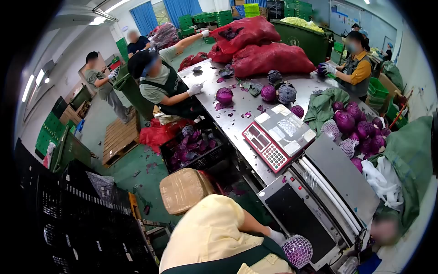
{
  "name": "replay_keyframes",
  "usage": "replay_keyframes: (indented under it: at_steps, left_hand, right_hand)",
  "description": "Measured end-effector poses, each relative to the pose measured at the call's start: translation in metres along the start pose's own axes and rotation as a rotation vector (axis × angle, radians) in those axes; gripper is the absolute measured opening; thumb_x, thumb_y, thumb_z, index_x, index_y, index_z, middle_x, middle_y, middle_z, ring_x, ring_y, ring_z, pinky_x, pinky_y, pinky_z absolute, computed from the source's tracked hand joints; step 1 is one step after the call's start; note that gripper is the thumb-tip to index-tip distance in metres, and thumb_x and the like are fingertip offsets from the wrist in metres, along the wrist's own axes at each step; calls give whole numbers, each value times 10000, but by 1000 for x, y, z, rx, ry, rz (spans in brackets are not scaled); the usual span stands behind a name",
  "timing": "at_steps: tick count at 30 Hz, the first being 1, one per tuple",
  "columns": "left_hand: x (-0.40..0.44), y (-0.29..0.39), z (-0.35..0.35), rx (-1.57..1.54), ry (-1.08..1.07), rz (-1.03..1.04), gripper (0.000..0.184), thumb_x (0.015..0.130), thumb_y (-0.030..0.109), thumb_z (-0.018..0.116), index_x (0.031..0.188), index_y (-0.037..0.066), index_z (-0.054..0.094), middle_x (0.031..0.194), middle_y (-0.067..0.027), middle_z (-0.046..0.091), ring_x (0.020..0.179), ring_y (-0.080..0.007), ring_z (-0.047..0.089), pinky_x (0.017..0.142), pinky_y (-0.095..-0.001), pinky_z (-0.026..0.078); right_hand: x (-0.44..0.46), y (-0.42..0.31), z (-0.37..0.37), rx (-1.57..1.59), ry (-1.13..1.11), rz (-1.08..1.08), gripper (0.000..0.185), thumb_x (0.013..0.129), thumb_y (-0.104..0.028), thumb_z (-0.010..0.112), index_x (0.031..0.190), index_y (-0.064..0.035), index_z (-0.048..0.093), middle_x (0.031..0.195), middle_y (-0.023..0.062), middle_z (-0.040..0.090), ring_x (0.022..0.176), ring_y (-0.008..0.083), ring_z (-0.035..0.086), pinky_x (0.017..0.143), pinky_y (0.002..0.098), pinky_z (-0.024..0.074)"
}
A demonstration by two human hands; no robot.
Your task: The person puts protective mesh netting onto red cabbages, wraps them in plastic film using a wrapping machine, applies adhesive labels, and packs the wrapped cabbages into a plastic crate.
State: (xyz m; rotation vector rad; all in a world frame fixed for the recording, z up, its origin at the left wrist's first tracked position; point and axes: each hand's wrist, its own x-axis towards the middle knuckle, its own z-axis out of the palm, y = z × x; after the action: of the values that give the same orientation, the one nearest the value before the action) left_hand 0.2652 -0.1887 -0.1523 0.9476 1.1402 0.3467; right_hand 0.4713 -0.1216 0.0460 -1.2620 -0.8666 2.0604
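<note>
My left hand (277,236), in a white glove below a pale yellow sleeve, is closed against a red cabbage (297,251) in a white foam net. The cabbage hides part of its fingers. Both are at the near edge of a film wrapping machine (283,198) with a dark flat plate (301,223) and white film rolls. I cannot see my right hand. Beyond the machine stands a red-and-white digital scale (283,134) on the metal table (228,118).
Several bare cabbages (360,125) and foam nets (349,148) lie on the right. Red mesh sacks (273,59) fill the far table end, with co-workers beside it. A leaf-filled black crate (194,148) and a taped box (185,189) sit on the left; stacked black crates (77,223) stand behind.
</note>
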Motion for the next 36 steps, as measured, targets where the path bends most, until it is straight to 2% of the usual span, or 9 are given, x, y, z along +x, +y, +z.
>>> replay_keyframes:
  at_steps: [13,16,21,23,24,27,31,32,36]
  left_hand:
    - [-102,99,-43,-551,-394,101,528,995,399,447,1410,107,303,1327,-103,480,1175,-197,536,1003,-395,442]
    - [-158,132,-95,-861,-393,225,551,997,504,361,1397,125,353,1335,-70,503,1186,-170,529,1016,-371,438]
    - [-145,163,-132,-885,-441,59,664,980,626,137,1304,133,444,1357,-52,497,1269,-170,466,1084,-376,362]
    - [-118,186,-107,-738,-324,-9,460,1024,490,236,1241,163,474,1339,-32,482,1232,-180,453,1044,-433,368]
    - [-73,151,-95,-768,-614,152,456,1019,458,280,1337,164,422,1419,-48,408,1268,-198,388,1033,-479,351]
    - [-58,241,-36,-256,-724,23,1026,833,700,503,1545,151,9,1593,-75,109,1454,-278,138,1144,-502,210]
    - [-3,265,54,-161,-854,14,903,893,634,492,1511,58,175,1399,-235,446,1290,-309,465,1091,-429,365]
    - [6,263,70,-127,-776,-13,841,918,604,474,1495,49,218,1358,-226,487,1261,-308,493,1082,-424,378]
    - [45,247,100,-69,-585,-146,666,969,518,454,1453,76,335,1242,-161,572,1162,-262,548,1059,-410,402]
  right_hand:
    - [30,1,176,472,-497,-127,418,934,-336,559,1112,35,491,825,172,614,877,287,633,814,404,519]
    - [38,-23,173,-23,-332,-318,368,983,-292,473,1143,39,485,822,168,626,858,289,621,809,392,507]
    - [19,3,143,214,91,-446,356,1004,-233,432,1248,16,499,1195,125,563,1165,225,532,1010,351,410]
    - [22,8,107,112,143,-343,379,1016,-239,421,1296,-5,522,1276,84,543,1203,187,506,1071,327,357]
    - [24,11,70,68,215,-433,389,1018,-275,435,1289,-11,528,1282,81,556,1189,186,521,1061,338,380]
    - [17,48,-64,701,-57,-376,364,1012,-253,429,1278,-27,532,1229,78,612,1127,197,583,1037,365,428]
    - [-54,164,-200,915,404,-839,360,1003,-270,432,1239,-30,561,1222,97,621,1126,224,588,1068,389,412]
    - [-83,186,-228,1183,32,-818,399,998,-270,407,1305,-35,507,1349,109,541,1226,236,524,1075,405,400]
    - [-189,242,-281,1314,441,-862,423,986,-294,369,1232,-12,566,1228,163,613,1143,309,583,1033,455,447]
